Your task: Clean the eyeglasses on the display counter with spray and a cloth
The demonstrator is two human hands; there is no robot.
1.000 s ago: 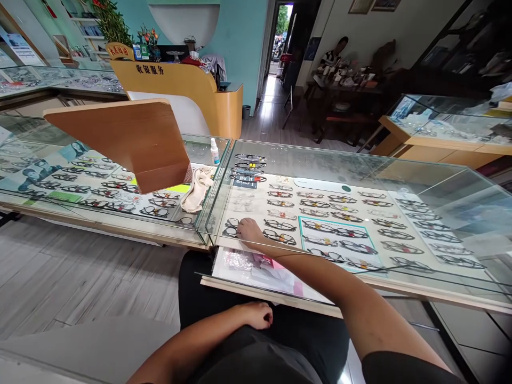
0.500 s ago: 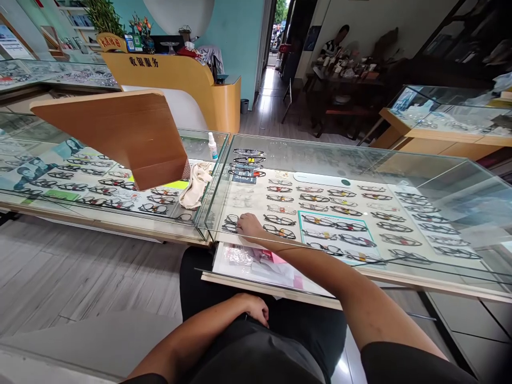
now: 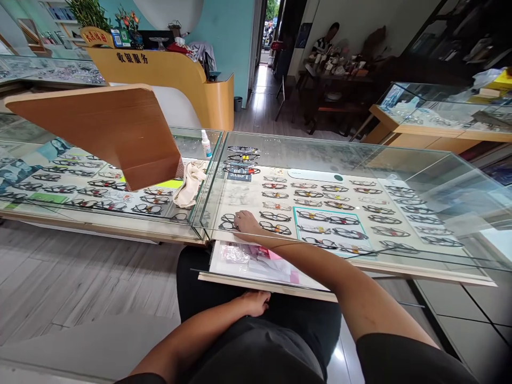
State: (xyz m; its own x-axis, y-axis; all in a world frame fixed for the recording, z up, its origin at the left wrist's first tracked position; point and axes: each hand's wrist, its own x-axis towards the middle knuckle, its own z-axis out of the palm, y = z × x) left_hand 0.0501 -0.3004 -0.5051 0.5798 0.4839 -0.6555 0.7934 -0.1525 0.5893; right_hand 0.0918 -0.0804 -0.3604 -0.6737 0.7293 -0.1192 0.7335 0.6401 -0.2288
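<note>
Spectacles (image 3: pixel 228 225), apparently two pairs, lie by one right hand (image 3: pixel 246 223), its hold unclear.

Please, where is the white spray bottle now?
In the head view, left of centre, the bottle stands behind the beige cloth, just left of the right-hand glass showcase.

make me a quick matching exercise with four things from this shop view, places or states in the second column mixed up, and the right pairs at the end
Things:
1. right hand
2. left hand
3. spray bottle
4. cloth

Places or states:
A. beige and crumpled, beside the brown panel
B. in front of the black trousers
C. inside the glass case, next to eyeglasses
D. white, upright, beyond the beige item

Right pairs: 1-C, 2-B, 3-D, 4-A
</note>
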